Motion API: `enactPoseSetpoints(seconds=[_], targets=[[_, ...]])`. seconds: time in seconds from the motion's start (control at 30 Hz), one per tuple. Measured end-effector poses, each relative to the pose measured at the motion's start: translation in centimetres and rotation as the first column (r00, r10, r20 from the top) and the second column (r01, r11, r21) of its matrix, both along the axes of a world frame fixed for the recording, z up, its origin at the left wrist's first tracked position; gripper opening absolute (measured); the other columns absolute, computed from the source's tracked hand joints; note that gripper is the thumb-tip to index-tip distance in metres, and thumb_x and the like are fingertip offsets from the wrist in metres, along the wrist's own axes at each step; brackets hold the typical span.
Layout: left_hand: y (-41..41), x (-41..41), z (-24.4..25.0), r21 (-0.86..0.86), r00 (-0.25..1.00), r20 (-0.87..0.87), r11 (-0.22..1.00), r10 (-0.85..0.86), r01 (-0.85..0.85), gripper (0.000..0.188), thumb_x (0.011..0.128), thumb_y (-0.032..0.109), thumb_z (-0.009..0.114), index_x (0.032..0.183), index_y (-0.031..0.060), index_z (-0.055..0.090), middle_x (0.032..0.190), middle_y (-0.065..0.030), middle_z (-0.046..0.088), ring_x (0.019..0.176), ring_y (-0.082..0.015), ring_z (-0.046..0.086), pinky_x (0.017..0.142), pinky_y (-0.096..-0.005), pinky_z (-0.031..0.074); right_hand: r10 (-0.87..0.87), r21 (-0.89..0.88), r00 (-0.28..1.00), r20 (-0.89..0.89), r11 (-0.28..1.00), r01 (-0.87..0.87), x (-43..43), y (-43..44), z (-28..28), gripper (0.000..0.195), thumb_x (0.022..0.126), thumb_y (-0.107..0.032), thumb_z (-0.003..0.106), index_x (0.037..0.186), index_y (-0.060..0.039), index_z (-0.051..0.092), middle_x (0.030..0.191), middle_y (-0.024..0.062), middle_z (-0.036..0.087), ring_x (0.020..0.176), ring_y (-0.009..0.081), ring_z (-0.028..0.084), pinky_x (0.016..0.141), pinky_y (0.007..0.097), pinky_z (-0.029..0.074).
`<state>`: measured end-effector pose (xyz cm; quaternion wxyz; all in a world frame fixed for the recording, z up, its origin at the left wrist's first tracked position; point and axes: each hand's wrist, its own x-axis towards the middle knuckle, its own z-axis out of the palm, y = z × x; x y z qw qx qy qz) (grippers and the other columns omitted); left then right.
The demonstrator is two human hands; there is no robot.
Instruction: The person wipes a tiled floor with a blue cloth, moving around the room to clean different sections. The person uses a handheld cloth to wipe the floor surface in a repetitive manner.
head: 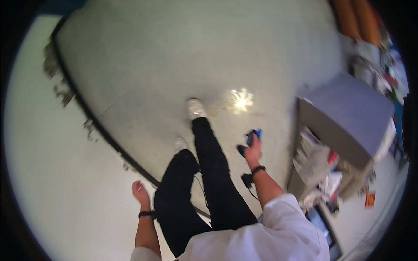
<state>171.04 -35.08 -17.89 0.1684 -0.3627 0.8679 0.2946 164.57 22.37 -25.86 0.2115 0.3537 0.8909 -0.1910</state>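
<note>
My right hand (pixel 253 152) hangs beside my right leg, gripping a black-and-blue object (pixel 251 138) that is too blurred to name. Black parts of it stick out on either side of the hand, and a blue part shows near the fingertips. By my left leg, over the pale surface at the left, is my left hand (pixel 141 193). Its fingers are loosely curled together, and I see nothing held in them. Both wrists carry a black band. A small black box (pixel 247 180) with a cable hangs near my right wrist.
Below me is a grey floor (pixel 156 65), where my light shoes (pixel 196 108) are one ahead of the other. A dark strip (pixel 98 122) borders it at left. On the right stands a grey-topped cabinet (pixel 351 111) with plastic bags (pixel 312 160) beside it. Orange rolls (pixel 357 23) are farther off.
</note>
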Motion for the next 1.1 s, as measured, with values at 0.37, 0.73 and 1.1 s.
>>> enactPoseSetpoints(seconds=[0.37, 0.73, 1.1], targets=[[-8.6, -3.3, 11.3, 0.15, 0.917, 0.241, 0.921, 0.317, -0.358, 0.014, 0.094, 0.012, 0.057, 0.104, 0.0046, 0.063, 0.086, -0.0028, 0.061, 0.075, -0.0119, 0.058, 0.064, -0.0243, 0.045, -0.156, -0.017, 0.987, -0.045, 0.988, 0.156, -4.1, -1.7, 9.1, 0.069, 0.08, 0.004, 0.061, 0.146, -0.0072, 0.045, 0.145, 0.0259, 0.042, 0.129, 0.0471, 0.046, 0.109, 0.0485, 0.042], [-10.3, -5.3, 13.2, 0.36, 0.928, 0.348, 0.896, 0.131, -0.261, 0.015, 0.095, 0.01, 0.059, 0.106, 0.0018, 0.064, 0.085, -0.0036, 0.064, 0.076, -0.0129, 0.061, 0.068, -0.0252, 0.048, -0.099, -0.036, 0.978, -0.186, 0.995, 0.094, -10.9, -7.6, 16.0, 0.064, 0.082, 0.004, 0.058, 0.144, -0.0063, 0.046, 0.142, 0.0239, 0.045, 0.129, 0.0453, 0.047, 0.108, 0.0461, 0.043], [-8.8, 0.4, 16.8, 0.326, 0.957, 0.234, 0.941, -0.172, 0.09, 0.014, 0.091, 0.013, 0.067, 0.101, 0.0031, 0.068, 0.087, -0.011, 0.07, 0.08, -0.0213, 0.068, 0.072, -0.034, 0.054, 0.11, -0.169, 0.94, -0.323, 0.971, -0.172, -14.0, -16.2, 17.9, 0.068, 0.079, 0.006, 0.056, 0.145, -0.0063, 0.046, 0.131, 0.0267, 0.049, 0.122, 0.0455, 0.05, 0.107, 0.0475, 0.042]])
